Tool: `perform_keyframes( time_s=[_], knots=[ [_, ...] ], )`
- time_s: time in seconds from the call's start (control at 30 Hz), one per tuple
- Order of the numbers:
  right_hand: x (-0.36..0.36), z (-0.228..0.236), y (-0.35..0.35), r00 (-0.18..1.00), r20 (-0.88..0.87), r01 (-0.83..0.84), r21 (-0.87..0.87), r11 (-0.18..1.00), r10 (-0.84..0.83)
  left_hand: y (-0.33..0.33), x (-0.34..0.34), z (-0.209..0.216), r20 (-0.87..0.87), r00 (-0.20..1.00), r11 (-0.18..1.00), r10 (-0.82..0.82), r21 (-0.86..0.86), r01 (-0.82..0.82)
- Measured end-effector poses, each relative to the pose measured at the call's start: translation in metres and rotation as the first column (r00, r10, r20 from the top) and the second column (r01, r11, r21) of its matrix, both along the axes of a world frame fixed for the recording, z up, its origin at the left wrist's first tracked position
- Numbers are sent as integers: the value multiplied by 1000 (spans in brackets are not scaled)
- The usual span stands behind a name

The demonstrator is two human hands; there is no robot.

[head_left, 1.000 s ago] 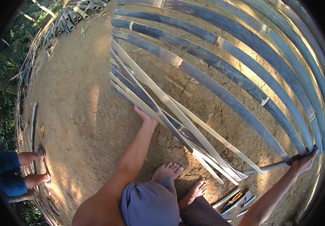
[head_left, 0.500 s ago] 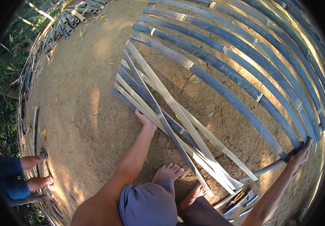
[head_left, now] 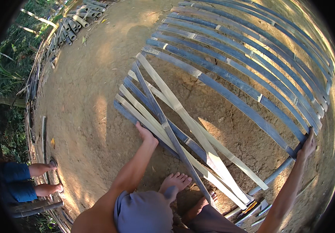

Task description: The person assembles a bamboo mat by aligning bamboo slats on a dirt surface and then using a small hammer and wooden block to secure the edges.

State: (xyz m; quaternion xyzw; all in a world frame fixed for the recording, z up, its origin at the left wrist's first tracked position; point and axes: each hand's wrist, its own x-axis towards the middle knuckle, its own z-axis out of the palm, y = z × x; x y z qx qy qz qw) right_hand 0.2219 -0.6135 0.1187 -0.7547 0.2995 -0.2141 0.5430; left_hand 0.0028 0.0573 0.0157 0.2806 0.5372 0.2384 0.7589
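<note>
My left hand (head_left: pixel 147 136) is at the near edge of a loose pile of split bamboo strips (head_left: pixel 167 93), some pale and some dark, crossing one another on the ground. Its thumb shows beside the outermost dark strip (head_left: pixel 126 111); the other fingers are hidden at the strips. Out to the right, my right hand (head_left: pixel 308 147) is closed at the end of a round bamboo pole (head_left: pixel 278 171), where slat ends rest. Its index finger reaches along the slat ends. Long dark bamboo slats (head_left: pixel 229 90) lie side by side in a spaced row, running away to the far left.
Tools with orange-and-black handles (head_left: pixel 249 206) lie by my feet (head_left: pixel 175 182), under the strips' near ends. Cut bamboo tubes (head_left: pixel 74 23) are piled at the far left. Another person's legs (head_left: pixel 43 189) stand at the left, near bamboo poles along the dirt ground's edge.
The view has shifted, bringing more of the far slats into sight. Both hands stay at about the same places on the bamboo.
</note>
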Motion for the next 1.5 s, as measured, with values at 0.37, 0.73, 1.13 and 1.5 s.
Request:
perform_keyframes(
  time_s=[0.37, 0.73, 1.13, 1.5],
  knots=[
    [-8, -91, 16, 913, -407, -76, -114, 991, 23, 3, -13, 6, -381, 922, 990, 74, 141, -21],
    [-9, -51, -14, 837, -546, -281, -384, 880, 29, -38, -6, 16, -348, 929, 987, -126, 47, 152],
    [-259, -52, 152, 254, -687, -966, -141, 218, 681, -15, -26, -12, -317, 904, 956, -286, -33, 291],
    [-227, -68, 145, 17, -714, -982, 121, 147, 700, 51, -64, -11, -509, 608, 764, -609, -170, 623]
  ],
)
